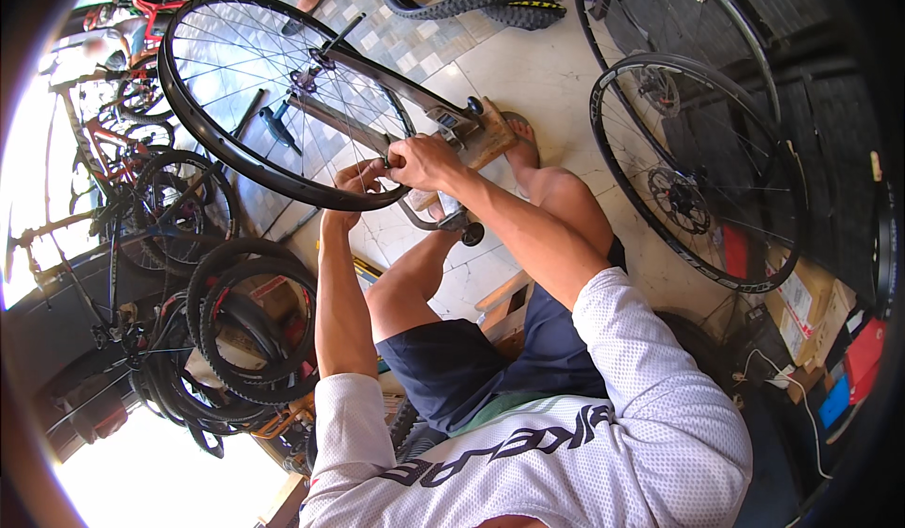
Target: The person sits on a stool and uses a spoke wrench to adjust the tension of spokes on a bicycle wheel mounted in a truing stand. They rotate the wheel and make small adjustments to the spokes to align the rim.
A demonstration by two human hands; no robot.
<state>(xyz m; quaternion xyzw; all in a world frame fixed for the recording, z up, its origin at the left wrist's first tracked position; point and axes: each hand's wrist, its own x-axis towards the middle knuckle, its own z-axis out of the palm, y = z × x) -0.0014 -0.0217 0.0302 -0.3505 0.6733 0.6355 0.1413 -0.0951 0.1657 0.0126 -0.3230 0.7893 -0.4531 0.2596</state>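
The spoked wheel [304, 81] is mounted in a metal stand [336, 123], ahead and to the left of the seated person. Its black rim carries no tyre.

Left hand [356, 185]: located at the near section of the rim. The fingers are bent and partly open, with the tips close to the right hand. Whether they grip the rim cannot be told.

Right hand [422, 162]: located just beside the left, at the same section. The fingers are curled inward, nearly closed. A small dark item [387, 162] shows between the two hands; which hand grips it cannot be told.

The stand is fixed to a wooden base [490, 138] on the tiled floor [556, 85]. A blue-handled tool [278, 127] is visible through the spokes. Tyres [255, 321] hang at left; a disc-rotor wheel [603, 156] stands at right.
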